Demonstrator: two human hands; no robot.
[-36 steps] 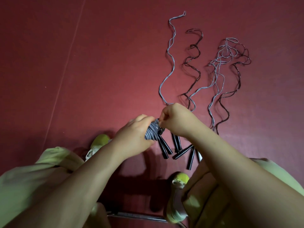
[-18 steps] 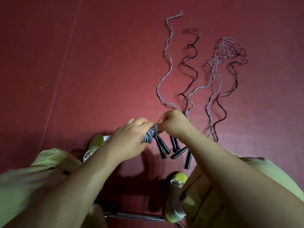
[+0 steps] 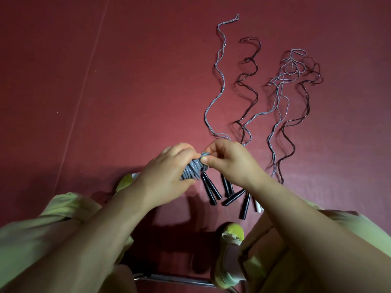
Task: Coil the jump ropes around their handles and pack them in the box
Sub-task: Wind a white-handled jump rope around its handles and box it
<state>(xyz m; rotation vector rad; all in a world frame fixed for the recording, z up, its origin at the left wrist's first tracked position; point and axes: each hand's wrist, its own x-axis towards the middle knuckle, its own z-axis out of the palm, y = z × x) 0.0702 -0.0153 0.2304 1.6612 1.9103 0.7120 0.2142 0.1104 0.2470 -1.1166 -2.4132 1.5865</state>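
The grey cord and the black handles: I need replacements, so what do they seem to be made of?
The grey cord looks like smooth plastic-coated or vinyl line: it has a slight sheen and keeps springy waves on the floor. The black handles look like glossy hard plastic, tapered, with highlights along their length. Neither can be confirmed by sight alone.

Both hands meet: left (image 3: 167, 174) curled gripping, right (image 3: 228, 161) pinching.

Dim, warm, uneven lighting. Brightest on the red floor (image 3: 148, 98) just beyond the hands; darkening toward the frame corners. Soft dark shadows below the forearms. Wide-angle stretching at the edges. Slight softness overall; no glare.
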